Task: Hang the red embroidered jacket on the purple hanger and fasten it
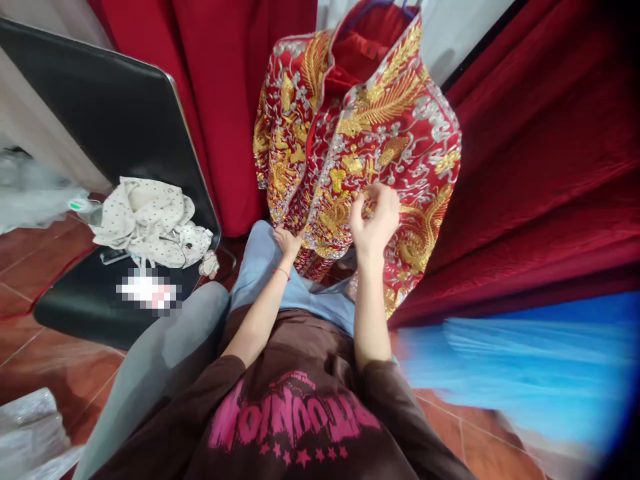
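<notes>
A red jacket [395, 157] with dense gold and silver embroidery hangs on a purple hanger [367, 8], its front panels slightly parted. My left hand [289, 241] is closed on the jacket's lower front edge, with the cloth between the fingers. Over the panel on the right, my right hand [377, 217] is raised with thumb and fingertips drawn together in a pinch. Anything held there is too small to make out. Whether those fingertips touch the embroidery, I cannot tell.
To the left stands a black chair [125, 120] bearing a spotted cream cloth bag [145, 217]. Red curtains [540, 153] hang behind and to the right. Blue tulle [520, 367] spreads at the lower right. Plastic-wrapped packages [30, 427] lie on the tiled floor [100, 373].
</notes>
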A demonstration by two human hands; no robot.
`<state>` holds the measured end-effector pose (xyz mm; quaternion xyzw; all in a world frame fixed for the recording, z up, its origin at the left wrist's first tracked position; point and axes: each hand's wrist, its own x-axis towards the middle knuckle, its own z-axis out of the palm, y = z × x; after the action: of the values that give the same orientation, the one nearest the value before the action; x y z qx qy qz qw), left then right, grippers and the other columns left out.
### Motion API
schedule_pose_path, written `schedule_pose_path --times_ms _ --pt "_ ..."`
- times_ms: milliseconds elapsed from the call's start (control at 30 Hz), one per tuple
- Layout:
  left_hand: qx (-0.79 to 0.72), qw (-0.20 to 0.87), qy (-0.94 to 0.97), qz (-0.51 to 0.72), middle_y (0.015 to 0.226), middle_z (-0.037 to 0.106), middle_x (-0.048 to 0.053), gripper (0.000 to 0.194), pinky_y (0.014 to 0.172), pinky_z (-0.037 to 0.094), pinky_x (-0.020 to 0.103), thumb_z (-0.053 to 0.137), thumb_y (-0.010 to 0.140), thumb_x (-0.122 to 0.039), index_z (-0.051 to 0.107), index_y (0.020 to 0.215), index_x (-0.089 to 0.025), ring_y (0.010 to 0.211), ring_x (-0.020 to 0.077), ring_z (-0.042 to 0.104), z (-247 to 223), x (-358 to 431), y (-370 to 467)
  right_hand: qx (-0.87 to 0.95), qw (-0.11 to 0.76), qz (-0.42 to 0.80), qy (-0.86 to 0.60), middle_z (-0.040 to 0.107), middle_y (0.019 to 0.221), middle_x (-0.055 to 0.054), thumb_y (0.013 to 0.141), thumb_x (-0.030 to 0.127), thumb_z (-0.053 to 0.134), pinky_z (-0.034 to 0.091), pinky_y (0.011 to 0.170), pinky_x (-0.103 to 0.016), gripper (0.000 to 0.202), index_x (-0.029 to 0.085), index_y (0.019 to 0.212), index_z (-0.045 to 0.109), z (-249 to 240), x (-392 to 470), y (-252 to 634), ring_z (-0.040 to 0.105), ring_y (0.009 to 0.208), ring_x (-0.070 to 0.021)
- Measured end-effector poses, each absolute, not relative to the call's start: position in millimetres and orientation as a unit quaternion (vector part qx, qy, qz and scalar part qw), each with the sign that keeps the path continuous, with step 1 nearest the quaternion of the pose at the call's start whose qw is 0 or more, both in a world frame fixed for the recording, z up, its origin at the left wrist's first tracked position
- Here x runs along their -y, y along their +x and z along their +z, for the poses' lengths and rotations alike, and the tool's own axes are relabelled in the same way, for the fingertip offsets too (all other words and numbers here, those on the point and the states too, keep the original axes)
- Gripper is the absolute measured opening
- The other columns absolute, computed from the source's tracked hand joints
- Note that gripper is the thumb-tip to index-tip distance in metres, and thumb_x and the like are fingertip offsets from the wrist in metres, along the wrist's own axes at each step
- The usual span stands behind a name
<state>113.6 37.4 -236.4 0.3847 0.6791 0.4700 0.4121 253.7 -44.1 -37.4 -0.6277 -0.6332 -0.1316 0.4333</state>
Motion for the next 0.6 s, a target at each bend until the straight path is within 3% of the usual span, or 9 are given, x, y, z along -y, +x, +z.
schedule_pose_path --times_ms 67,133,200,300,400,433,500,567,600 --pt "-0.743 0.255 0.426 0.449 0.138 0.041 0.026 0.075 0.112 0.03 0.042 0.081 0.071 -0.039 0.041 0.127 -0.01 0.134 0.0347 0.038 -220.3 -51.0 105.7 0.63 0.445 -0.116 -0.626 0.059 0.106 -0.013 0.093 0.022 0.047 0.044 0.092 -0.031 0.033 0.008 0.123 0.052 -39.3 12.0 279.2 0.053 0.097 -0.0181" --pt "-0.758 0.177 0.462 0.425 0.134 0.044 0.026 0.078 0.11 0.033 0.042 0.082 0.07 -0.045 0.042 0.126 -0.008 0.13 0.036 0.042 -201.0 -72.3 96.5 0.664 0.424 -0.071 -0.611 0.059 0.105 -0.011 0.092 0.018 0.049 0.043 0.089 -0.027 0.035 0.006 0.125 0.05 -35.1 -19.4 310.8 0.052 0.094 -0.0144" --pt "-0.757 0.16 0.491 0.4 0.133 0.048 0.027 0.071 0.107 0.036 0.042 0.079 0.072 -0.043 0.046 0.124 -0.007 0.129 0.0376 0.044 -182.5 -94.3 88.8 0.689 0.393 -0.03 -0.609 0.061 0.106 -0.01 0.091 0.017 0.053 0.042 0.089 -0.024 0.036 0.005 0.125 0.049 -25.2 -43.8 335.4 0.051 0.092 -0.0118" --pt "-0.731 0.178 0.556 0.353 0.127 0.058 0.025 0.04 0.101 0.04 0.042 0.062 0.087 -0.033 0.055 0.119 -0.01 0.124 0.0368 0.053 -165.5 -105.3 85.1 0.692 0.352 -0.014 -0.631 0.061 0.119 -0.013 0.089 0.019 0.059 0.039 0.095 -0.025 0.044 0.005 0.129 0.046 -17.5 -57.9 342.8 0.05 0.098 -0.012" --pt "-0.696 0.205 0.61 0.319 0.115 0.067 0.021 0.029 0.096 0.043 0.041 0.049 0.094 -0.029 0.06 0.115 -0.014 0.113 0.0347 0.062 -163.0 -72.3 91.5 0.66 0.384 -0.014 -0.646 0.058 0.124 -0.016 0.091 0.017 0.05 0.033 0.105 -0.033 0.037 0.005 0.126 0.051 -45.7 -39.8 317.3 0.048 0.11 -0.0161" --pt "-0.687 0.214 0.621 0.311 0.11 0.069 0.021 0.029 0.094 0.043 0.04 0.049 0.094 -0.03 0.061 0.115 -0.014 0.111 0.0346 0.064 -163.0 -53.7 95.6 0.654 0.403 0.029 -0.639 0.06 0.12 -0.015 0.089 0.013 0.047 0.034 0.105 -0.035 0.033 0.006 0.121 0.055 -64.4 -27.6 304.5 0.049 0.108 -0.0172" --pt "-0.66 0.249 0.639 0.306 0.103 0.071 0.019 0.028 0.092 0.044 0.038 0.048 0.095 -0.032 0.062 0.113 -0.017 0.108 0.0334 0.066 -160.4 -13.9 106.7 0.704 0.369 0.134 -0.592 0.067 0.096 -0.005 0.079 0.013 0.059 0.046 0.091 -0.03 0.025 0.013 0.103 0.065 -109.3 1.1 277.8 0.057 0.089 -0.0167" --pt "-0.633 0.28 0.665 0.281 0.098 0.072 0.017 0.025 0.092 0.044 0.039 0.051 0.093 -0.036 0.064 0.105 -0.019 0.108 0.0346 0.066 -151.5 19.5 120.8 0.675 0.345 0.401 -0.515 0.07 0.089 -0.004 0.065 0.017 0.074 0.052 0.083 -0.034 0.033 0.014 0.097 0.068 -152.8 27.3 254.1 0.061 0.081 -0.0199" --pt "-0.615 0.302 0.674 0.276 0.096 0.072 0.016 0.023 0.094 0.043 0.04 0.053 0.092 -0.036 0.064 0.102 -0.02 0.109 0.0351 0.065 -144.3 31.6 128.2 0.624 0.364 0.475 -0.502 0.071 0.085 -0.004 0.059 0.019 0.08 0.054 0.083 -0.037 0.034 0.015 0.091 0.07 -170.0 36.8 244.7 0.063 0.082 -0.0229"
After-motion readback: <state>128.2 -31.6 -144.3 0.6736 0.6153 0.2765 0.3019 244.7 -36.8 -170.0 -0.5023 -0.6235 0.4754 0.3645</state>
